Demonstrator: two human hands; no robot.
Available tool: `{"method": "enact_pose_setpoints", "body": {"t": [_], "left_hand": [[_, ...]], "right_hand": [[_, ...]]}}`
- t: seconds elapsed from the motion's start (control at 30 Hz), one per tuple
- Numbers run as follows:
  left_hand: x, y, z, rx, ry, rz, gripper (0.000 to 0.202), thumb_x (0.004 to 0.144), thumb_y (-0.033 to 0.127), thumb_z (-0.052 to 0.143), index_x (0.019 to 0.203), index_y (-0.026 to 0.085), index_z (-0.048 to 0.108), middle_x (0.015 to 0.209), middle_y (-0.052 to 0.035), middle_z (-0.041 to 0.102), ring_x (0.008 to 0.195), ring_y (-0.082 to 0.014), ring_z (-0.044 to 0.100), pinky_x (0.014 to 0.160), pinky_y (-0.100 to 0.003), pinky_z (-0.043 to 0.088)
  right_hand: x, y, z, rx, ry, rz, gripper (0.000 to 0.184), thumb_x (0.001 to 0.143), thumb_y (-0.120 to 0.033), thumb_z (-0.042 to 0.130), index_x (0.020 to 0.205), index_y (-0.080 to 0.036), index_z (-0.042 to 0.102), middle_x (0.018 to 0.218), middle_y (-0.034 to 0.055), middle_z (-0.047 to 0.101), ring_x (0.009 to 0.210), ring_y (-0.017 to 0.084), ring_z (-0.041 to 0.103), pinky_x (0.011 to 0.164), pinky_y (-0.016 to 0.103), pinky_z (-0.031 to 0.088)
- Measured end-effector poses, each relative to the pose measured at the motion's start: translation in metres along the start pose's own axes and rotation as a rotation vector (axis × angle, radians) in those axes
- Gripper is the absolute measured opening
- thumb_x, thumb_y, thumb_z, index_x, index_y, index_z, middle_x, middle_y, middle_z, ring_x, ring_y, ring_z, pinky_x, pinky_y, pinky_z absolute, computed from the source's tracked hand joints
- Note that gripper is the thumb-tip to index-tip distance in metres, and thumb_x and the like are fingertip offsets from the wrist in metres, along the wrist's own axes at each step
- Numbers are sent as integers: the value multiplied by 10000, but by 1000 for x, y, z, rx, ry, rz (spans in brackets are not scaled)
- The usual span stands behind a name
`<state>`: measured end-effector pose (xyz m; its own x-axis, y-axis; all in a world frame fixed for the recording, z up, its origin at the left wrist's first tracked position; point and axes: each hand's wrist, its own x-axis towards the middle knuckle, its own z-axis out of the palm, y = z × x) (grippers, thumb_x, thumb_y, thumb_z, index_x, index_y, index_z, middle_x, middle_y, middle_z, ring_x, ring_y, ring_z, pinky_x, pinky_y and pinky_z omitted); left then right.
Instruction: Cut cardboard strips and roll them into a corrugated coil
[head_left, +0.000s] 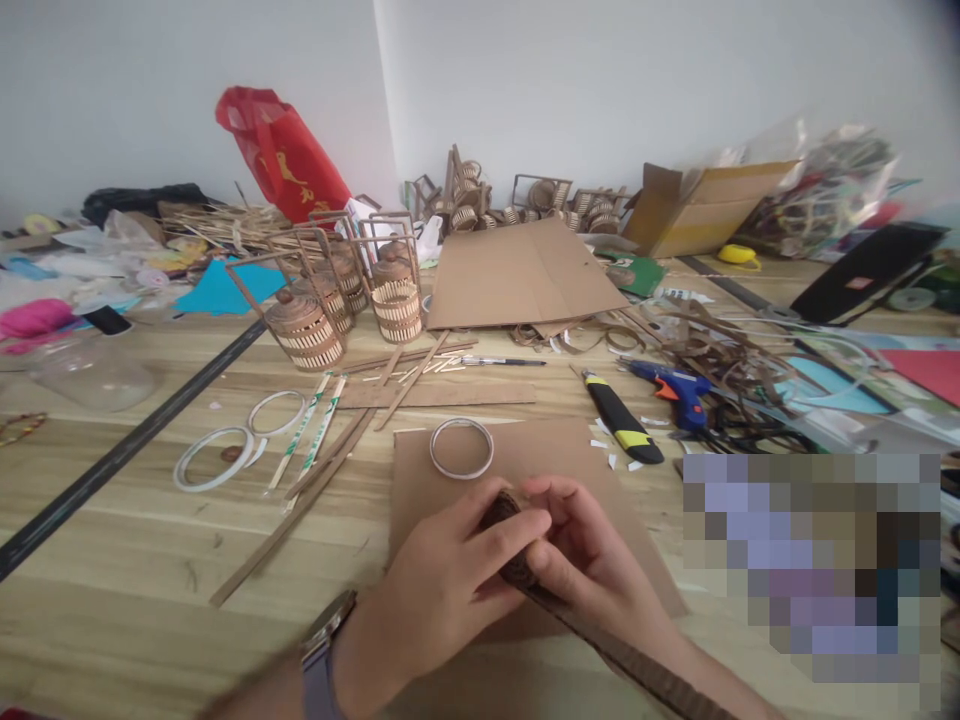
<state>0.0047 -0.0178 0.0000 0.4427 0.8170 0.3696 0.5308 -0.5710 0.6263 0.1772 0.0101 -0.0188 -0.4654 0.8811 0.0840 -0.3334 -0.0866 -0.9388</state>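
A brown corrugated cardboard strip (637, 665) is wound into a tight coil at one end, and its loose length trails toward the bottom right. My left hand (450, 570), with a watch on the wrist, is closed around the coil. On the coil's other side, my right hand (600, 560) pinches the strip where it leaves the roll. Fingers hide part of the coil. Both hands are above a flat cardboard sheet (420, 500), on which a tape ring (462, 476) lies just beyond them.
A utility knife (622, 418) and a blue glue gun (675, 392) lie to the right. Small lidded baskets (306, 330) stand at back left. Cardboard strips (300, 500) and white tape rings (214, 485) lie on the left. A large cardboard sheet (517, 275) is behind.
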Motion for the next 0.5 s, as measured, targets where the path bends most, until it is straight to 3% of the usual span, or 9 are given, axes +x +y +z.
{"method": "enact_pose_setpoints", "body": {"t": [0.2,0.3,0.4,0.5], "left_hand": [[2,-2,-4,-28,26,-41,578,823,144,720,1320,302,468,1280,-47,571,1105,-191,614,926,-272,520],[3,-2,-5,-10,39,-57,632,802,110,730,1336,310,457,1282,-52,571,1094,-197,625,919,-284,530],[2,-5,-4,62,52,-93,622,811,85,703,1336,310,458,1311,-71,545,1109,-225,624,919,-335,540],[0,-8,-2,165,55,-114,628,815,67,682,1350,296,447,1356,-108,507,1130,-274,618,925,-411,543]], "right_hand": [[1,-4,-2,-176,-104,-63,461,833,-395,728,1247,-400,527,1184,23,600,1068,165,580,895,286,485],[3,-9,-5,-146,-58,-77,591,755,-414,797,1272,-389,511,1018,4,629,914,152,609,803,269,516],[3,-14,-10,-178,49,-114,373,764,-416,789,1073,-297,618,817,-10,628,755,140,602,682,240,516],[3,-17,-12,-267,98,-24,216,805,-408,746,811,-214,652,726,8,655,656,128,601,596,219,497]]}}
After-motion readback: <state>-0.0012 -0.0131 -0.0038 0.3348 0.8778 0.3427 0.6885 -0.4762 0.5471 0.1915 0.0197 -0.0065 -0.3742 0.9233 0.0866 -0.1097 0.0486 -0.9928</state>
